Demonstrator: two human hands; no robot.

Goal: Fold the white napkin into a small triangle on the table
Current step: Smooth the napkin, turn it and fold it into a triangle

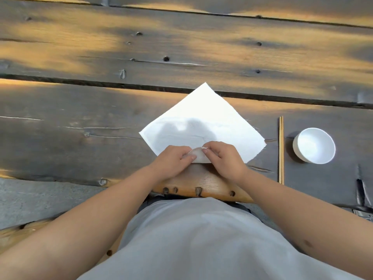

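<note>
A white square napkin (203, 118) lies flat on the dark wooden table (80, 122), turned like a diamond with one corner pointing away from me. Its near corner is lifted and curled up off the wood. My left hand (173, 158) pinches that corner from the left, and my right hand (224, 158) pinches it from the right, fingertips almost meeting. The hands cast a shadow over the napkin's middle. The far, left and right corners rest on the table.
A pair of wooden chopsticks (281, 150) lies lengthwise to the right of the napkin. Beyond them stands a small white bowl (314, 145). The table's near edge (201, 190) runs just under my wrists, against my grey shirt.
</note>
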